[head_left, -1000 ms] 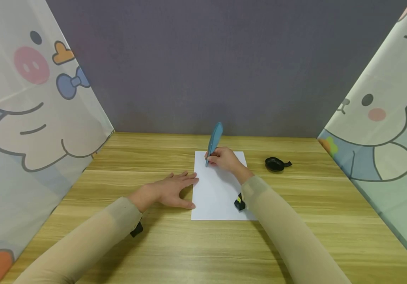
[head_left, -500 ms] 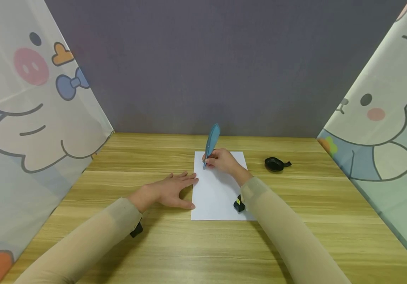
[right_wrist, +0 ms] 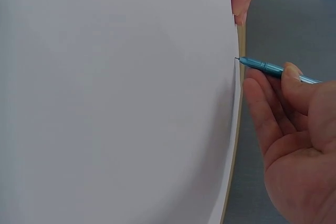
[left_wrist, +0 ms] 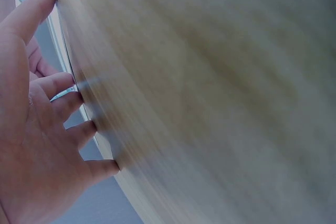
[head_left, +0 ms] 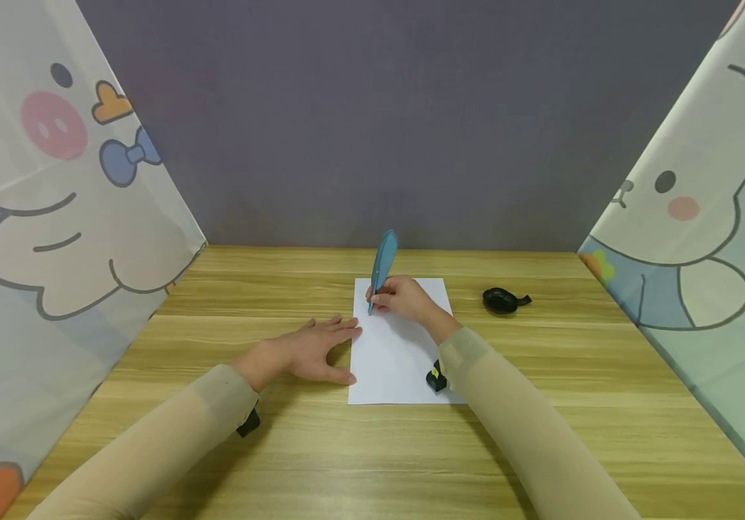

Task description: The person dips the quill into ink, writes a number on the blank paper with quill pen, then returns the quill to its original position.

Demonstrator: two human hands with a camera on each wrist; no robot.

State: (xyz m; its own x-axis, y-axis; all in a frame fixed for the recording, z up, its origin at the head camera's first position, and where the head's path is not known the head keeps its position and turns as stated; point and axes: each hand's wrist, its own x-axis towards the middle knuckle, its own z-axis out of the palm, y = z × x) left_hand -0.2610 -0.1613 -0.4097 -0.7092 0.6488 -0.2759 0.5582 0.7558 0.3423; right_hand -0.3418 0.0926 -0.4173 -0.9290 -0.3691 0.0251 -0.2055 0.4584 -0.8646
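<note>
A blue feather pen point(head_left: 383, 260) stands tilted over a white sheet of paper point(head_left: 379, 365), its feather end up. My right hand point(head_left: 406, 297) pinches it low on the barrel, between thumb and fingers. In the right wrist view the metallic blue pen point(right_wrist: 268, 67) has its fine tip at the paper's surface. My left hand point(head_left: 317, 352) lies with spread fingers at the sheet's left edge, some fingertips on the paper. Seen from the left wrist, the straight fingers of that hand point(left_wrist: 47, 129) touch down on the surface. No marks on the paper can be made out.
A black oval object with a short stub point(head_left: 501, 300) lies on the wooden table point(head_left: 359, 462), right of the paper. Behind the table rises a grey panel point(head_left: 372, 130). Cartoon-printed cloths hang at both sides. A small black device point(head_left: 436, 378) sits beneath the right cuff.
The feather pen and my right hand have moved slightly left and toward me across the paper. My left hand keeps its place at the sheet's edge.
</note>
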